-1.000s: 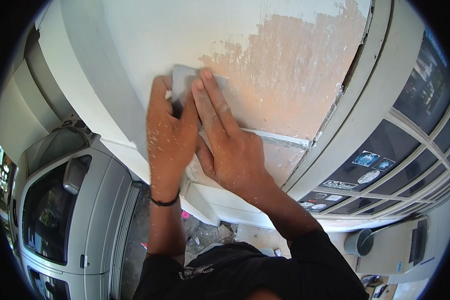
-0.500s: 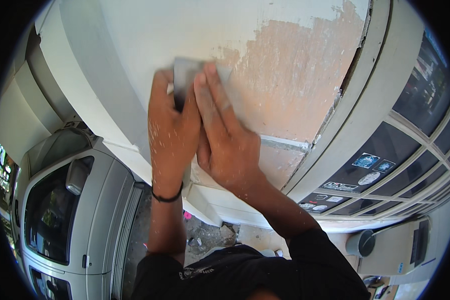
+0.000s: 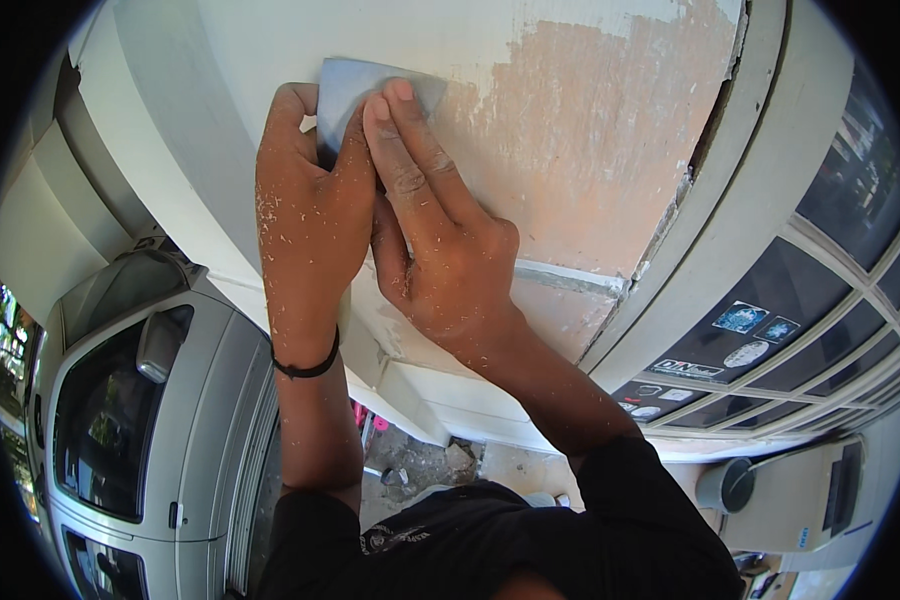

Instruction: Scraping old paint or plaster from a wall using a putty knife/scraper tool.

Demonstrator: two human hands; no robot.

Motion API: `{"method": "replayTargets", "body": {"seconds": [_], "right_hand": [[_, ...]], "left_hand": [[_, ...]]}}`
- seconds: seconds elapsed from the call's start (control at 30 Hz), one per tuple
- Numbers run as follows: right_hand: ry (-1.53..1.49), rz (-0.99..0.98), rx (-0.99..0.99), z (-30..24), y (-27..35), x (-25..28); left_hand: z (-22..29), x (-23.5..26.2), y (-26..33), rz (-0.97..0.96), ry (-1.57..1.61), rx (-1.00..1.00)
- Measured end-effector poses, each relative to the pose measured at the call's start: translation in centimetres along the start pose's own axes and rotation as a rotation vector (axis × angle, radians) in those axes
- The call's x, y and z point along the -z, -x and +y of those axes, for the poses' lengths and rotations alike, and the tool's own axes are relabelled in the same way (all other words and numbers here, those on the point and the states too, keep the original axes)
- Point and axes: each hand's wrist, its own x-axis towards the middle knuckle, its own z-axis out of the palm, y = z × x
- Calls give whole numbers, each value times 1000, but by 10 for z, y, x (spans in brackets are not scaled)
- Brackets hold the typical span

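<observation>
A flat grey metal scraper (image 3: 348, 88) lies against the white painted wall (image 3: 410, 35), its wide blade uppermost. My left hand (image 3: 312, 205) is closed around it, with the index finger bent at the blade's left side and the thumb on its face. From the right, my right hand (image 3: 448, 255) presses two straight fingers on the blade, the other fingers curled beneath. My hands hide the tool's lower part. Pale flakes speckle both hands. To the right of the blade spreads a bare pinkish patch (image 3: 580, 130) with ragged paint edges.
A cracked gap runs along the door frame (image 3: 715, 215) on the right, beside a paned window (image 3: 740, 330) with stickers. A silver car (image 3: 205, 400) stands at the left. Rubble (image 3: 458, 458) lies on the ground below; a grey bucket (image 3: 725, 485) is at lower right.
Both hands and the scraper have moved up and to the left along the wall. The grip looks the same, and the blade shows more clearly.
</observation>
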Motion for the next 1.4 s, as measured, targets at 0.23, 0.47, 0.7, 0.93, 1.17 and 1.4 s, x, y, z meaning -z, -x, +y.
{"method": "replayTargets", "body": {"seconds": [0.23, 0.47, 0.7, 0.93, 1.17, 1.4], "right_hand": [[-92, 57, 4, 8, 8, -4], [-46, 42, -30, 2, 17, -7], [-81, 82, -55, 0, 12, -14], [-92, 112, -41, -5, 4, -16], [-78, 81, -27, 0, -6, -9], [22, 73, 85, 18, 3, 3]], "left_hand": [[0, -4, 6, 66, -109, 9], [-18, -13, 17, 118, -144, 9], [-25, -8, 12, 97, -99, -22], [-13, 5, -1, -24, -54, 5], [0, -2, -2, 5, 49, 25], [9, -16, 18, 37, 31, 137]]}}
